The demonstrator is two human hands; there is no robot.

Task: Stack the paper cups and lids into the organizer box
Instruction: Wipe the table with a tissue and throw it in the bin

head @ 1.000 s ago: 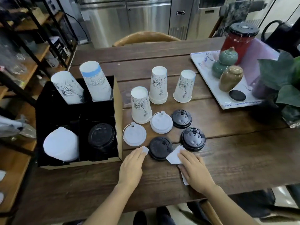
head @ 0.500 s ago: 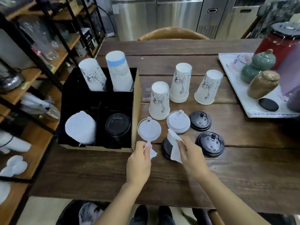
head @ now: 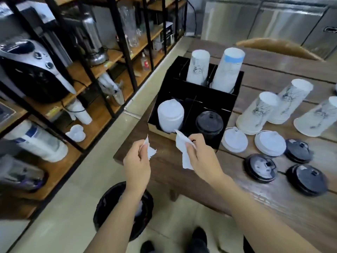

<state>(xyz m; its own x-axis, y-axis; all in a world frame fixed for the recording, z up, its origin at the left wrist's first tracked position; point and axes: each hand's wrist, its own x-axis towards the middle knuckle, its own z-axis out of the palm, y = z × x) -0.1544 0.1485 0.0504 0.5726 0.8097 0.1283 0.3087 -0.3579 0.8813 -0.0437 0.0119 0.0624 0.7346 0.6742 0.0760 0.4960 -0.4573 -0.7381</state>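
Note:
The black organizer box stands at the table's left corner. It holds two cup stacks at the back, white lids front left and black lids front right. To its right, three upturned paper cups stand on the table, with two white lids and three black lids before them. My left hand pinches a small white paper scrap over the table's corner. My right hand pinches a larger white paper scrap in front of the box.
A black bin with a liner stands on the floor below my left arm, beside the table edge. Wooden shelves with appliances and glassware run along the left. A chair back shows behind the table.
Both hands lifted the paper scraps off the table and carried them left toward the table's corner. The view swung left and down, bringing the floor bin and shelves into sight.

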